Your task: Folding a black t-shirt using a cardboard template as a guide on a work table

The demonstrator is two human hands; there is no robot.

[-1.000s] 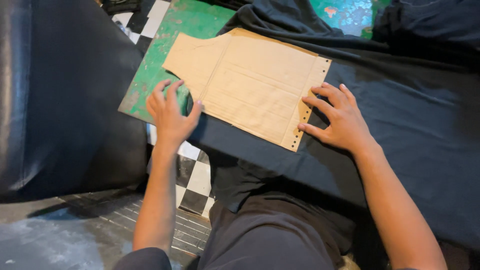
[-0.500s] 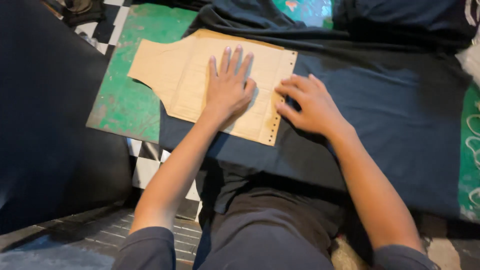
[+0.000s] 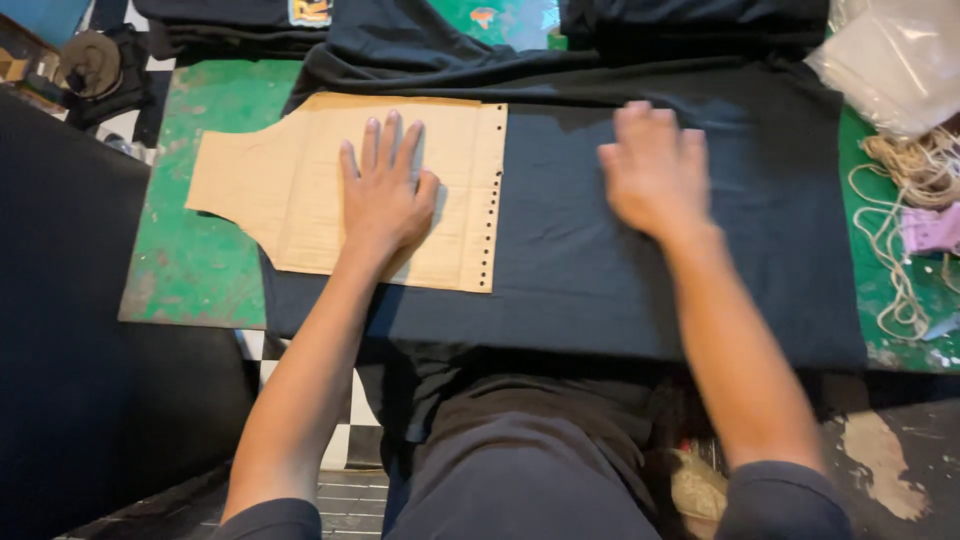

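Observation:
A tan cardboard template [image 3: 290, 190], shaped with a narrower neck at its left end and a row of punched holes along its right edge, lies on a dark cloth [image 3: 780, 270] spread over a green board [image 3: 200, 270]. My left hand [image 3: 385, 195] rests flat on the cardboard, fingers spread, pressing it down. My right hand [image 3: 655, 175] lies palm down on the dark cloth to the right of the cardboard, blurred by motion, holding nothing.
More dark folded cloth [image 3: 690, 25] is piled at the far edge. A clear plastic bag [image 3: 895, 65] and a tangle of pale cord [image 3: 905, 200] sit at the right. A black seat [image 3: 80, 380] fills the left. My dark-trousered lap [image 3: 530, 470] is below.
My left hand moved from the board's edge onto the cardboard. My right hand left the cardboard's holed edge and slid right across the dark cloth. The view shifted right.

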